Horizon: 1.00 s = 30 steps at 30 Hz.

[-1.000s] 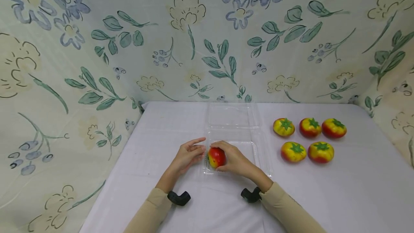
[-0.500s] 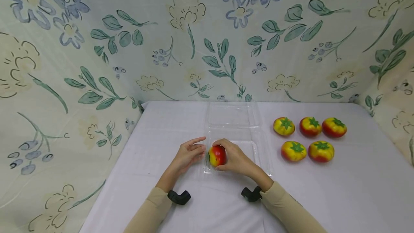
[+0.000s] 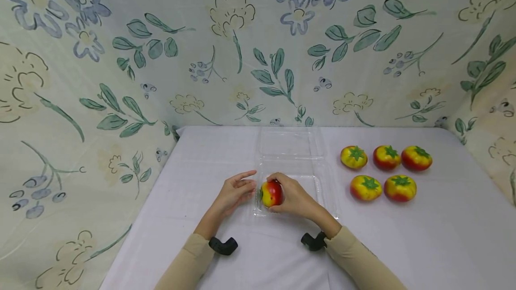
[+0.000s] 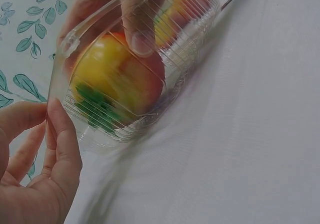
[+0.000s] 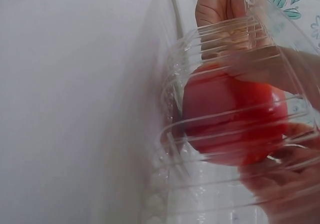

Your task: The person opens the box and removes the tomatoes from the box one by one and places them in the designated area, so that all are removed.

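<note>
Near the middle of the table, a clear plastic clamshell container (image 3: 296,213) lies with its lid (image 3: 286,143) folded back. In its front left corner my right hand (image 3: 296,198) grips a red and yellow tomato-like fruit (image 3: 272,194), thumb and fingers round its sides. The fruit lies tilted, its green leafy top facing left, as the left wrist view shows through the ribbed wall. At the container's left edge my left hand (image 4: 42,159) pinches the rim between thumb and fingers. In the right wrist view, the red underside of the fruit (image 5: 230,116) shows through the plastic.
Several similar fruits, one of them a yellow-topped fruit (image 3: 354,157), stand in two rows right of the container, green tops up. A white cloth (image 3: 209,155) covers the table. Floral fabric (image 3: 242,35) hangs behind and at both sides.
My right hand has shifted the fruit slightly right and away from me, turning it so that more yellow shows. The left hand stays at the container's edge.
</note>
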{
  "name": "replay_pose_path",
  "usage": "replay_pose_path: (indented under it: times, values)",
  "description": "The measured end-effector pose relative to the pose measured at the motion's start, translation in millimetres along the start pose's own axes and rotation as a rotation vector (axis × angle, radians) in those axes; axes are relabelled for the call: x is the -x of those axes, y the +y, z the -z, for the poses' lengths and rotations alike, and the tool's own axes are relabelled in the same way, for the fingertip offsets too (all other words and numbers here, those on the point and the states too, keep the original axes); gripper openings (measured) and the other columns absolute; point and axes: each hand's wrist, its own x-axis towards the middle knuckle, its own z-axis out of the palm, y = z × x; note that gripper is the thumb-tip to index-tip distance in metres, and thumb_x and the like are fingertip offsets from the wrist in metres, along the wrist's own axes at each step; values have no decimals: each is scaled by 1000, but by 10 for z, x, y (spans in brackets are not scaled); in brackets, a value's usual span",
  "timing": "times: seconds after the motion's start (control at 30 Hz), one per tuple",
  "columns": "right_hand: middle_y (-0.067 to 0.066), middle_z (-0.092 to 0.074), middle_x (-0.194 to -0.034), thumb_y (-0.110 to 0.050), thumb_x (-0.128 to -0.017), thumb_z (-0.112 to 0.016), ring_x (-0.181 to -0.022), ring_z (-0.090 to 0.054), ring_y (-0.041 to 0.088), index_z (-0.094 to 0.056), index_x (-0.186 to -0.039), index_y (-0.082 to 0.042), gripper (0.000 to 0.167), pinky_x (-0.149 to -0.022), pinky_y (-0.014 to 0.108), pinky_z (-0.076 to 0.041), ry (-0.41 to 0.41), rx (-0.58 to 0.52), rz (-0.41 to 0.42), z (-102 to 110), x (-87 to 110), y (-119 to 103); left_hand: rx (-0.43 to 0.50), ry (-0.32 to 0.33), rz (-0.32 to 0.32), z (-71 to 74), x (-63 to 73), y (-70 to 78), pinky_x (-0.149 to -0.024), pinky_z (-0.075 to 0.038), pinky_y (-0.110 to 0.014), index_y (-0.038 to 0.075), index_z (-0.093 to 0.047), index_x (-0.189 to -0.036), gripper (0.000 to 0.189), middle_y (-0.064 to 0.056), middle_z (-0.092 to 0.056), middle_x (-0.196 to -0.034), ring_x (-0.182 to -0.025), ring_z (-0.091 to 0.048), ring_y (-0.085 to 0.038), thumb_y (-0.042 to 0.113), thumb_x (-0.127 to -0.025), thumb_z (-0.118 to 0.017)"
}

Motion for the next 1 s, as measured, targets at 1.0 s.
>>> replay_pose_path:
  times: [1.0]
  values:
    - [11, -60, -123, -6, -65, -92, -109, -60, 26, -56, -126, 2, 71, -98, 46, -51, 20, 33, -17, 27, 6, -22, 19, -11, -2, -1, 11, 7, -77, -58, -24, -1, -48, -145, 52, -12, -64, -106, -84, -64, -13, 1, -96, -65]
